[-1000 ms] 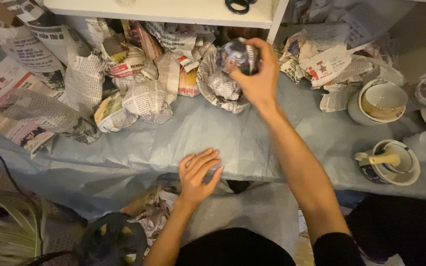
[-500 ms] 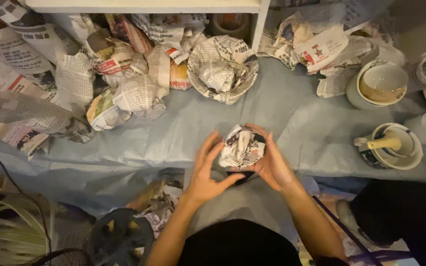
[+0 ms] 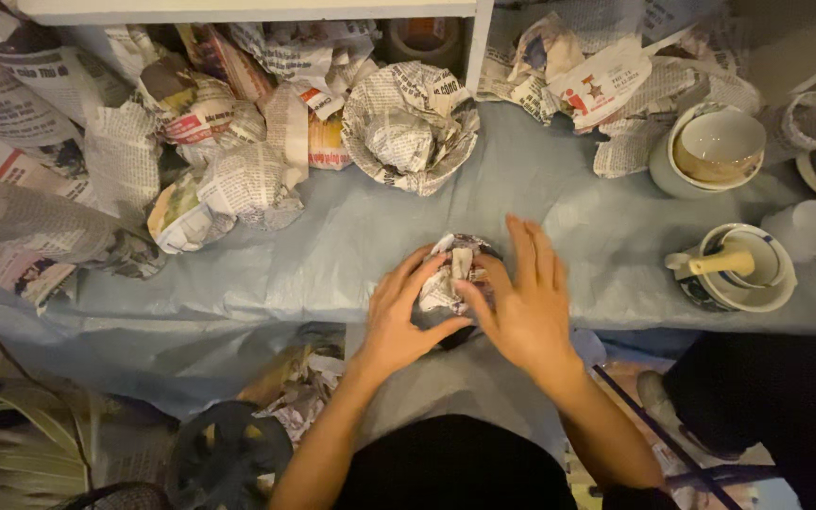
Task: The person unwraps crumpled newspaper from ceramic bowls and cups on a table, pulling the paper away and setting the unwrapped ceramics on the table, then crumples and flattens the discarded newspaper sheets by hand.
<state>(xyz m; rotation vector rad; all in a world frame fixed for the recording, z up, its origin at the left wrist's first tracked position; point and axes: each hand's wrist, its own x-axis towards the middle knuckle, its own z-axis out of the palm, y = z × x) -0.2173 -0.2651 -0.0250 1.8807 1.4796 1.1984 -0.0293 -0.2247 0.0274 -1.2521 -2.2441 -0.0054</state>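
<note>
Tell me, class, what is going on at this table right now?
A person leans over a table covered with a grey-blue sheet. Both hands cup a small newspaper-wrapped object at the near edge: the left hand on its left side, the right hand on its right. Behind them lie more crumpled newspaper bundles and a newspaper-lined bowl. To the right stand unwrapped ceramic bowls.

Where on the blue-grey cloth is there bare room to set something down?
Bare cloth lies between the newspaper-wrapped bundles and the left hand, and another patch between the right hand and the cup with a spoon. The back edge is crowded with crumpled newspaper and bowls.
</note>
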